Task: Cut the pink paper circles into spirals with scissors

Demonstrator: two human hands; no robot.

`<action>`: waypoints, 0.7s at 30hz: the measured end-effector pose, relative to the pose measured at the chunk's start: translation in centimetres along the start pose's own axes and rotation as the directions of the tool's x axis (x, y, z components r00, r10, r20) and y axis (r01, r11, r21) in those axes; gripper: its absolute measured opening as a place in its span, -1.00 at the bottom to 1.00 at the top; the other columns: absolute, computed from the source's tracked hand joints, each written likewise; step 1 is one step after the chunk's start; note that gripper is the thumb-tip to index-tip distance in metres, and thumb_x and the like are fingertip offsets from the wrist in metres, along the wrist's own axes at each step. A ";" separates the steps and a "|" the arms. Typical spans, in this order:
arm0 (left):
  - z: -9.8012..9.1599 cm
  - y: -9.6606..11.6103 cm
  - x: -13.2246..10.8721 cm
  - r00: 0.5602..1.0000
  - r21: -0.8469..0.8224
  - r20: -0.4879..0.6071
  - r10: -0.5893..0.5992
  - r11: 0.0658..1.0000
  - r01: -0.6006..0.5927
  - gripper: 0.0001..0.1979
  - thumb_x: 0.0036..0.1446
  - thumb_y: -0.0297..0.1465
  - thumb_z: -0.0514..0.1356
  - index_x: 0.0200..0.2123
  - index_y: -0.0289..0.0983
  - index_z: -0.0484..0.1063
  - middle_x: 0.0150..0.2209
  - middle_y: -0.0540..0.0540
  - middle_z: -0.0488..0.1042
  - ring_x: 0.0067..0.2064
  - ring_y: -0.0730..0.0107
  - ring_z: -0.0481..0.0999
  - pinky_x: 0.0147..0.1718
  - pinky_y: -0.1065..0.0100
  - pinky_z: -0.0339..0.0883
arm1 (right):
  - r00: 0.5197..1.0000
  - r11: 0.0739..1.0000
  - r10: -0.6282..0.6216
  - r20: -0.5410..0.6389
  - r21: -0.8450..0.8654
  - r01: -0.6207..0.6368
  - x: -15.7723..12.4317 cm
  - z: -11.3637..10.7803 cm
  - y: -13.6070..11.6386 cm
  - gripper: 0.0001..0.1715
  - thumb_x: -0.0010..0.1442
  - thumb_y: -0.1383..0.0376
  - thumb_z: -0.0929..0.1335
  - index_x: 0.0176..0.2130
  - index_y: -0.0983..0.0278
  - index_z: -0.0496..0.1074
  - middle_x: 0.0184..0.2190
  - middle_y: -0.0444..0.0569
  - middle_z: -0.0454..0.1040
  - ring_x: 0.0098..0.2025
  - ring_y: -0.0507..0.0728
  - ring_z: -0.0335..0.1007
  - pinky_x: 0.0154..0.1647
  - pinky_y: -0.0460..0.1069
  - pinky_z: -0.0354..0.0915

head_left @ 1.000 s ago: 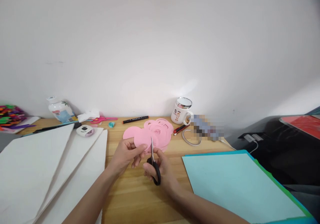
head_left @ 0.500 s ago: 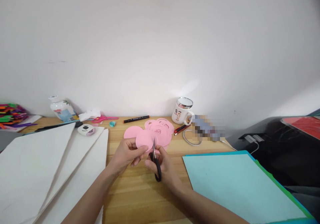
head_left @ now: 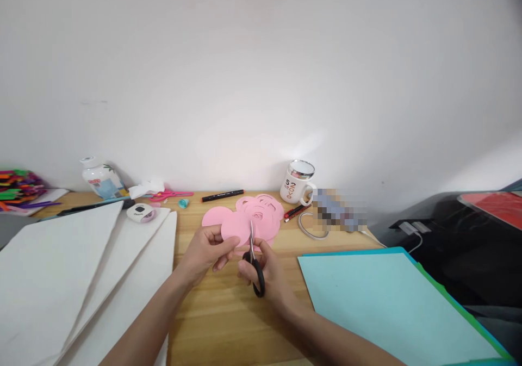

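Between thumb and fingers, my left hand [head_left: 207, 253] pinches a pink paper circle [head_left: 235, 229] by its lower left edge. My right hand [head_left: 265, 271] grips a pair of black-handled scissors [head_left: 258, 275], thumb and fingers in the loops. The blades point up and lie at the circle's right edge; whether they are cutting into it I cannot tell. Behind the held circle is a loose pile of pink paper cut-outs [head_left: 267, 208], some with curved cuts. Another round pink piece [head_left: 214, 216] lies to the left, partly covered.
White sheets [head_left: 89, 279] cover the left side, with a small white device [head_left: 141, 212] on top. At the back are a white bottle [head_left: 103, 178], pink scissors [head_left: 169, 194], a black marker [head_left: 222, 195] and a mug [head_left: 297, 184]. Light blue paper [head_left: 391, 306] lies on the right.
The scissors and my right hand have shifted very slightly to the right. My left hand and the held circle stay almost where they were.
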State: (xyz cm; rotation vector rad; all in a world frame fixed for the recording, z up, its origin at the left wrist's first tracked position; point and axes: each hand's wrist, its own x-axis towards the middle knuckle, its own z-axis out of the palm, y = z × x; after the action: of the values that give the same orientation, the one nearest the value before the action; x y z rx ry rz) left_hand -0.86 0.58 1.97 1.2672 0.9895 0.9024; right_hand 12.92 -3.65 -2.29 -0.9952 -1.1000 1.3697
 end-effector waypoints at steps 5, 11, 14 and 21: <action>0.0 0.2 0.0 1.000 -0.002 -0.002 0.003 1.000 -0.003 -0.70 -0.09 -0.27 0.26 -0.62 -0.33 0.26 -0.76 0.10 0.29 -0.78 0.69 0.13 -0.81 0.59 -0.07 | 1.000 1.000 0.012 0.013 -0.018 -0.012 -0.1 -0.1 -0.1 -0.47 -0.11 0.06 0.41 -0.26 0.22 0.12 -0.74 -0.34 0.19 -0.71 -0.06 0.05 -0.70 -0.16 0.02; -0.3 0.4 0.0 1.000 0.010 -0.010 0.017 1.000 -0.017 -0.70 -0.08 -0.27 0.25 -0.63 -0.33 0.26 -0.78 0.10 0.27 -0.78 0.68 0.12 -0.80 0.58 -0.07 | 1.000 1.000 0.016 0.012 -0.021 -0.015 -0.1 -0.1 0.1 -0.46 -0.11 0.05 0.41 -0.25 0.21 0.12 -0.77 -0.34 0.22 -0.74 -0.04 0.06 -0.73 -0.16 0.01; -0.5 0.2 0.1 0.999 -0.012 -0.003 0.045 0.999 -0.045 -0.70 -0.05 -0.29 0.24 -0.64 -0.33 0.25 -0.77 0.10 0.27 -0.77 0.68 0.13 -0.79 0.58 -0.05 | 1.000 1.000 0.023 0.015 -0.012 -0.023 -0.1 -0.1 0.3 -0.46 -0.10 0.05 0.41 -0.24 0.22 0.12 -0.77 -0.35 0.20 -0.74 -0.04 0.07 -0.72 -0.16 0.03; -0.3 0.1 0.1 0.999 -0.086 0.010 0.036 0.996 -0.035 -0.69 -0.03 -0.27 0.22 -0.63 -0.33 0.25 -0.72 0.09 0.29 -0.78 0.66 0.17 -0.81 0.57 -0.04 | 0.999 0.999 0.036 0.021 -0.020 -0.036 -0.3 0.1 0.2 -0.42 -0.12 0.02 0.41 -0.22 0.24 0.13 -0.79 -0.35 0.20 -0.74 -0.05 0.07 -0.73 -0.17 0.02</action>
State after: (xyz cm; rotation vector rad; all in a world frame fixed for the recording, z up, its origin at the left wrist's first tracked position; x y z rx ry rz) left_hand -1.09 0.78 2.08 1.2197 0.9120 0.9539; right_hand 12.82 -3.92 -2.52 -1.0209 -1.1183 1.4041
